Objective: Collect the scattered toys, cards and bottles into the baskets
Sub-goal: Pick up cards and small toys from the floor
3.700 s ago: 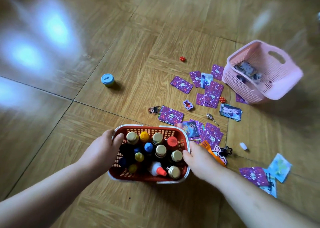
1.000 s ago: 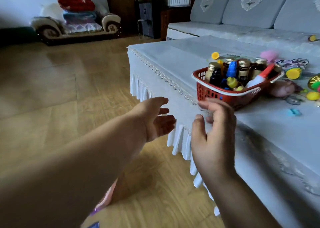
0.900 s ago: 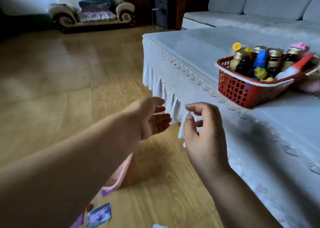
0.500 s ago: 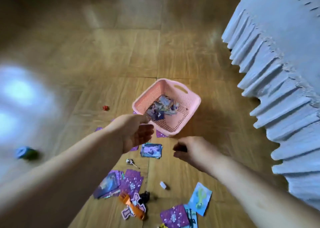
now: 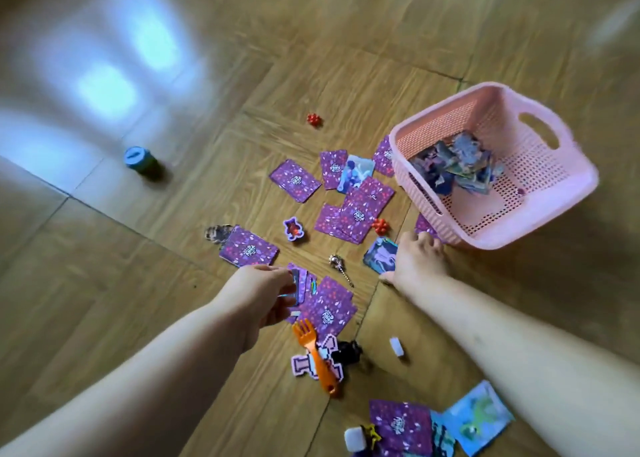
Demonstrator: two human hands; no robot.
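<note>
The left hand (image 5: pixel 263 295) pinches a few purple-backed paper cards (image 5: pixel 297 285) just above the wooden floor (image 5: pixel 104 283). The right hand (image 5: pixel 419 260) presses, fingers spread, beside a face-up picture card (image 5: pixel 379 257) near the pink plastic mesh basket (image 5: pixel 498 117). The thin cards (slick, loosely stacked) could slip out and scatter.

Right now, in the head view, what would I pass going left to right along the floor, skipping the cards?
Small round blue-lidded tub, purple bear-shaped toy, little silver charm, pink plastic mesh basket.
</note>
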